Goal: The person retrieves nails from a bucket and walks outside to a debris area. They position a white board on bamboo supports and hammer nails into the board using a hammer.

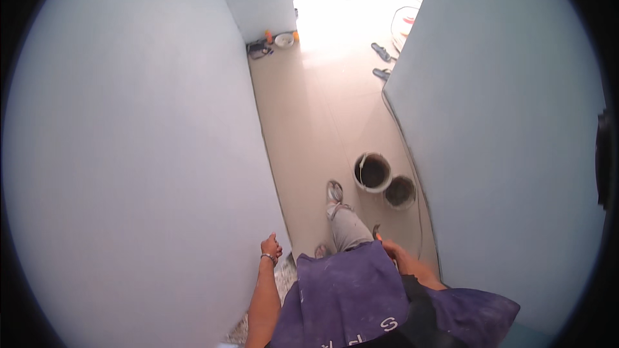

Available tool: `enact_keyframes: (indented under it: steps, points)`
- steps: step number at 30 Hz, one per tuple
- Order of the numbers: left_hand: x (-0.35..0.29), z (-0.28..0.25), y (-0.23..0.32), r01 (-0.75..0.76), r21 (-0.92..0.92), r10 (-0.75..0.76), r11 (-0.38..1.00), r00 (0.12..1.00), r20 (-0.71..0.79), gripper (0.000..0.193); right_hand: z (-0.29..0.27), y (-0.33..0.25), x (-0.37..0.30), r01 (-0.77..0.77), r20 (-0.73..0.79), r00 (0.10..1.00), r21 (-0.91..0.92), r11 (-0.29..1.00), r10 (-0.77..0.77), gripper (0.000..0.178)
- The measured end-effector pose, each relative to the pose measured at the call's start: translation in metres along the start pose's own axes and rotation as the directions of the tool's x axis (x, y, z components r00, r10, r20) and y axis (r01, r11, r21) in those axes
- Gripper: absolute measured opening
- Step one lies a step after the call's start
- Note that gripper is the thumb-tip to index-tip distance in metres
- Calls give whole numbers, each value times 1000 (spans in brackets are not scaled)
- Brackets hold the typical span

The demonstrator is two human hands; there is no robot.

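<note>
My left hand (271, 247) hangs beside the left wall, its fingers curled and nothing visible in them; a bracelet circles the wrist. Near my right hip, my right hand (400, 258) is closed around a tool with an orange handle and a dark, curved head (377, 229). The purple shirt and the hand hide much of that tool, so its exact kind is unclear. Ahead of this hand stand two buckets side by side: a larger one (373, 189) with a wire handle and dark contents, and a smaller one (401, 206) with greyish contents.
Pale walls (148, 154) flank a narrow tiled passage (322, 116). A cable (407, 145) runs along the right wall. Dark sandals (381, 52) lie farther on, by the wall's corner. A white bowl (284, 40) and an orange bottle (269, 37) stand at the far left corner.
</note>
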State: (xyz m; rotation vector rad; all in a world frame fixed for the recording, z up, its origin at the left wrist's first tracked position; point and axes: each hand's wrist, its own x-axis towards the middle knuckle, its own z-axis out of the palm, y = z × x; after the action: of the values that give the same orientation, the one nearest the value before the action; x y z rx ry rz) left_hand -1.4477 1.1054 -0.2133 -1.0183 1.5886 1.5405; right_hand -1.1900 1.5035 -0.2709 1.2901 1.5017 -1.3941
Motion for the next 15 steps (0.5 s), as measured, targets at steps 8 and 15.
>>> enact_keyframes:
  steps: [8, 15]
  points:
    - [141, 97, 133, 328, 28, -322, 944, 939, -122, 37, -101, -239, 123, -121, -53, 992, -57, 991, 118, 33]
    - [220, 227, 325, 241, 228, -230, 944, 970, -72, 35, -244, -541, 193, 97, -208, 978, 393, 914, -14, 23]
